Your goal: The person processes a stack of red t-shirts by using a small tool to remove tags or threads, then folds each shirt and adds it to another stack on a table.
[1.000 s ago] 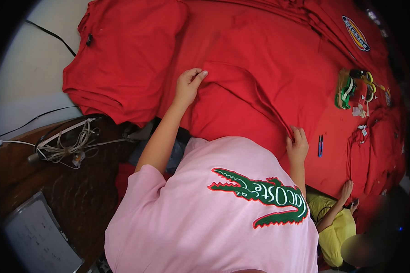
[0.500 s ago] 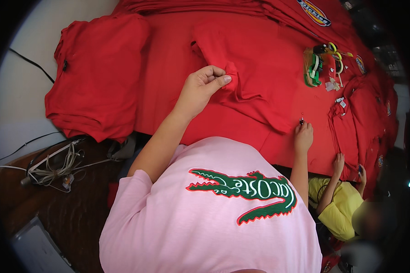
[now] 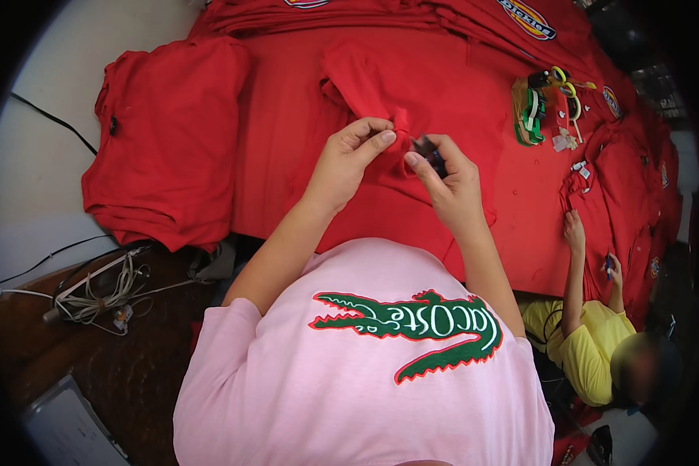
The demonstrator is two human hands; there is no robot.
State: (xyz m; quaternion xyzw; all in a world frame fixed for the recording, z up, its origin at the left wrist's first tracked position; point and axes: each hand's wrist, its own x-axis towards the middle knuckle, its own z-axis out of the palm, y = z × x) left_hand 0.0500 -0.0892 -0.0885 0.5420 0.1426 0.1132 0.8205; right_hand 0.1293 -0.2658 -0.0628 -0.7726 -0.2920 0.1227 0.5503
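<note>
A red garment (image 3: 450, 85) lies spread in front of me on a red-covered table (image 3: 279, 116). My left hand (image 3: 346, 163) pinches a gathered fold of it between thumb and fingertips, raised a little off the surface. Close beside that fold, my right hand (image 3: 458, 182) is closed around small dark thread snips (image 3: 433, 158). Their tips point at the pinched cloth; whether they touch it I cannot tell.
Folded red garments (image 3: 167, 132) are piled at the left. A green tape dispenser (image 3: 530, 116) stands at the right. Beyond it a person in a yellow shirt (image 3: 598, 353) handles red garments (image 3: 625, 182), holding a blue pen-like thing (image 3: 608, 266). Tangled cables (image 3: 105, 291) hang lower left.
My right hand has moved left and up from the table's near right, bringing the snips to the pinched fold. The left hand keeps its pinch almost in place.
</note>
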